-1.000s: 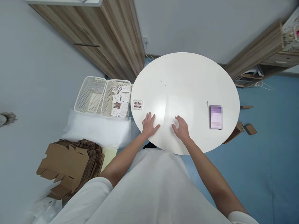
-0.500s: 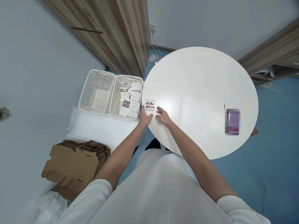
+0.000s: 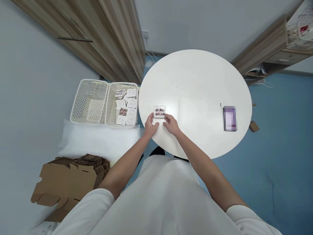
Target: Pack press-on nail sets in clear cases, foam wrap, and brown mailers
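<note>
A small clear plastic case (image 3: 159,111) with two rows of dark red and pink pieces, which look like press-on nails, rests on the white oval table (image 3: 195,78) near its left side. My left hand (image 3: 151,126) has its fingers against the case's lower left edge, thumb held apart below. On the opposite side, the fingers of my right hand (image 3: 171,124) touch the lower right edge, its thumb also off the case. The case sits between both hands' fingertips.
Left of the table, a white basket (image 3: 109,104) holds several carded packs (image 3: 123,112). Beside it, another white basket (image 3: 75,106) holds clear plastic pieces. Flattened cardboard boxes (image 3: 66,179) are stacked nearer me. A blurred purple item (image 3: 230,119) lies at the table's right.
The case has moved right across the table, away from its left edge, with my left hand alongside. My right hand has come up against the case. The whole view has shifted.
</note>
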`<state>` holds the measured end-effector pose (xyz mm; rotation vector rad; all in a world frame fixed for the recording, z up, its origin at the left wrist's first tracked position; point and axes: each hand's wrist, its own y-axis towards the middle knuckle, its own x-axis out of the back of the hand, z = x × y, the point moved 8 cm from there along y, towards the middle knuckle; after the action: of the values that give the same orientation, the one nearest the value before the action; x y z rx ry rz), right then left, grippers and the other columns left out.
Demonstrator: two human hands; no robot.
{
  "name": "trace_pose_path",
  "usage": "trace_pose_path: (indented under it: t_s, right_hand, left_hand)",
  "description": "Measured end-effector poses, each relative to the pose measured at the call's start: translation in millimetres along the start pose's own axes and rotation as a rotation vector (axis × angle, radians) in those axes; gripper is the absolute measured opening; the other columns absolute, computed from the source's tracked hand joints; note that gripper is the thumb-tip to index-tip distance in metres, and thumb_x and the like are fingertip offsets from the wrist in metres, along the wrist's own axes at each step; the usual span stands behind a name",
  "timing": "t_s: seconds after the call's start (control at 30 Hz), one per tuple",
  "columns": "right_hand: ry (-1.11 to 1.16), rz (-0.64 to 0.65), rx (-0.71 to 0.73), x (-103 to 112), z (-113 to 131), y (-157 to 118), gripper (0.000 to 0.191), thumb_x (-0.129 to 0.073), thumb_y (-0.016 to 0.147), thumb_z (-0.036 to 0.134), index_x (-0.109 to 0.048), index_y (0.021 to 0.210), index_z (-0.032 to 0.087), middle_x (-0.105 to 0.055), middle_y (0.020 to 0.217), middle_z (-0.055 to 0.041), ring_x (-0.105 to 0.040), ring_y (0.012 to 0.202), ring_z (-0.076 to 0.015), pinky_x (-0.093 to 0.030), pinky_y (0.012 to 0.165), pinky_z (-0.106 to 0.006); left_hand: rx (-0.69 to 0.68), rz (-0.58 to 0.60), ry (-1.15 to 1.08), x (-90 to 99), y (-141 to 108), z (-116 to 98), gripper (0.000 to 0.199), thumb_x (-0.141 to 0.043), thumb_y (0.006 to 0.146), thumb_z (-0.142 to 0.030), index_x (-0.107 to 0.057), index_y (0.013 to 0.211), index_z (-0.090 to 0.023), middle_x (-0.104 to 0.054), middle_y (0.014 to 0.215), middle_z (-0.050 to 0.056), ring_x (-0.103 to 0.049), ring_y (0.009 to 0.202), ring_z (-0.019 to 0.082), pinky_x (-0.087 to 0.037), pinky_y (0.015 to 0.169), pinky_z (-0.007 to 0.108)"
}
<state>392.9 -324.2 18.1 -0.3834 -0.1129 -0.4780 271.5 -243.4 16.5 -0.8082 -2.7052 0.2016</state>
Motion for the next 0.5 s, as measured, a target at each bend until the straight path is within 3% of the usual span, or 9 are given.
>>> trace_pose_path:
  t_s: [0.3, 0.5]
  right_hand:
    - [-0.063, -0.129, 0.0, 119, -32, -85, 0.04, -0.05, 0.072, 0.016, -0.053, 0.112, 0.022, -0.049, 0.119, -0.0058, -0.055, 0.103, -0.0173, -0.045, 0.092, -0.036]
    - [-0.083, -0.113, 0.0, 162, -69, -118, 0.036, -0.048, 0.073, 0.014, -0.056, 0.107, 0.02, -0.053, 0.116, -0.0072, -0.057, 0.1, -0.0178, -0.046, 0.091, -0.036]
  left_hand:
    - [-0.1, 0.249, 0.175, -103.5, -60, -36, 0.062, -0.05, 0.067, -0.013, -0.038, 0.128, -0.018, -0.047, 0.128, 0.005, -0.045, 0.117, 0.019, -0.036, 0.102, 0.037]
    - [-0.12, 0.357, 0.28, -152.0, -94, -34, 0.058, -0.048, 0.068, -0.014, -0.042, 0.126, -0.017, -0.046, 0.13, 0.004, -0.044, 0.118, 0.019, -0.035, 0.102, 0.034]
